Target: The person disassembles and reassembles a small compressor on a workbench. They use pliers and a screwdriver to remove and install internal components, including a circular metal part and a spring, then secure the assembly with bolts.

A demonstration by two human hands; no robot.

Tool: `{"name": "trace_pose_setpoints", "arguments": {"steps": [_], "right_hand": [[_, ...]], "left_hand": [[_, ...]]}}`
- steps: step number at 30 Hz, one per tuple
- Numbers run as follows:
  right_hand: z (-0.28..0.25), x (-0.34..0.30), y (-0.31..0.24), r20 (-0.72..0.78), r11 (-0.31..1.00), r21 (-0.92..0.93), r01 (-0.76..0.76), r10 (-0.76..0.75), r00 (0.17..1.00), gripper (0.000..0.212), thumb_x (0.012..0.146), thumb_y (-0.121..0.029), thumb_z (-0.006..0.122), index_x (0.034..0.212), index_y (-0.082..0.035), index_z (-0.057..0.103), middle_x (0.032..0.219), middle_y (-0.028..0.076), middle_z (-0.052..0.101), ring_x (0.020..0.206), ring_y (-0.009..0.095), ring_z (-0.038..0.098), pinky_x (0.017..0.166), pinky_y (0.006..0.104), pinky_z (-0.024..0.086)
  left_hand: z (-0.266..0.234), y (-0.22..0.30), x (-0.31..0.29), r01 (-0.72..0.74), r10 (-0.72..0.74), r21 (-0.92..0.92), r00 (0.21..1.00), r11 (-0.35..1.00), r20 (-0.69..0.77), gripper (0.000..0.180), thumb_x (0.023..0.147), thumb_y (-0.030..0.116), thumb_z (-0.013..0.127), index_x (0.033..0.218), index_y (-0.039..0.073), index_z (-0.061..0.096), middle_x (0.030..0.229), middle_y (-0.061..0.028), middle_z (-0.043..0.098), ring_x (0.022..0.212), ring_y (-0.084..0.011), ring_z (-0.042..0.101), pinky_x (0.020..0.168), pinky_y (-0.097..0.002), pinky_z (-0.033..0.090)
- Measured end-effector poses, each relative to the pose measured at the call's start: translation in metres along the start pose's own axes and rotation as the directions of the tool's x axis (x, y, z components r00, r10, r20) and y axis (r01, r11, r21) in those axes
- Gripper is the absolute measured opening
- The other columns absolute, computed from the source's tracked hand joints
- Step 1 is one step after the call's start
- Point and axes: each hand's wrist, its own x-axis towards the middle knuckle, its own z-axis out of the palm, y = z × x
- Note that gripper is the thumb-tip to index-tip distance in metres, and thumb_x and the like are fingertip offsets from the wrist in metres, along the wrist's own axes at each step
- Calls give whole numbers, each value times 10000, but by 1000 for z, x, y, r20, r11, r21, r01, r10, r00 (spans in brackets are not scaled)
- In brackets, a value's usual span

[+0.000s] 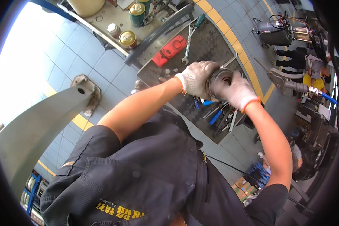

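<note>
Over a dark ribbed mat (154,77) on a cart, I hold up a round metal part (217,86) with a ringed rim and a dark central opening. My left hand (199,78), in a whitish knit glove with an orange cuff, is closed around its left side. Gloved alike, my right hand (242,91) is closed against the right side, its fingers over the face near the opening. Motion smears this hand slightly, and its fingertips are partly hidden. Just beyond my left hand lie a combination wrench (188,44) and a red plastic-looking object (170,50).
A green-handled screwdriver (200,20) lies at the mat's far end. Blue-handled tools (216,117) and other hand tools crowd its near end. Cans (128,39) stand on a bench at the upper left. A grey metal arm (41,124) rises at the left. People (303,62) stand far right.
</note>
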Motion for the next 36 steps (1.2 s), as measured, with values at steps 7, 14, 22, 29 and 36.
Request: {"name": "trace_pose_setpoints", "arguments": {"steps": [7,14,22,29,36], "right_hand": [[-8,-47,4,-219,903,-343,258,-344,913,1287,717,-385,1087,1767,-71,411,1669,275,580,1503,454,655,1237,530,582],[20,-3,38,-86,697,-425,578,-667,740,1126,677,-130,1046,1694,-254,577,1678,225,534,1508,470,608,1198,551,612],[-5,22,12,25,689,-337,642,-675,738,785,984,-534,837,1613,-104,650,1523,250,670,1271,451,740,1134,574,631],[-11,-22,2,-144,997,-71,-31,20,989,1284,879,-742,867,1741,84,394,1582,384,667,1468,486,690,1232,519,575],[7,-29,8,-133,910,-257,326,-368,920,1321,681,-388,1100,1789,-151,420,1667,209,559,1486,453,658,1216,552,600]], "left_hand": [[2,-4,-2,-13,12,-11,999,1000,-44,1197,601,505,1116,1574,20,614,1489,-246,732,1388,-447,725,1184,-526,607],[2,-5,-2,-16,15,-18,1000,1000,-25,1239,608,530,1105,1612,16,591,1521,-240,720,1424,-443,706,1210,-525,589],[6,-9,-1,-18,20,38,999,999,-44,1235,625,635,1082,1569,-7,609,1501,-245,728,1403,-446,709,1186,-526,586],[-1,-5,-2,7,-7,-15,1000,1000,-25,1172,601,497,1121,1560,21,645,1470,-231,754,1395,-441,723,1174,-528,613],[1,-6,-1,-35,33,-47,999,998,-30,1175,611,465,1109,1583,19,623,1498,-246,734,1394,-454,721,1182,-534,604]]}}
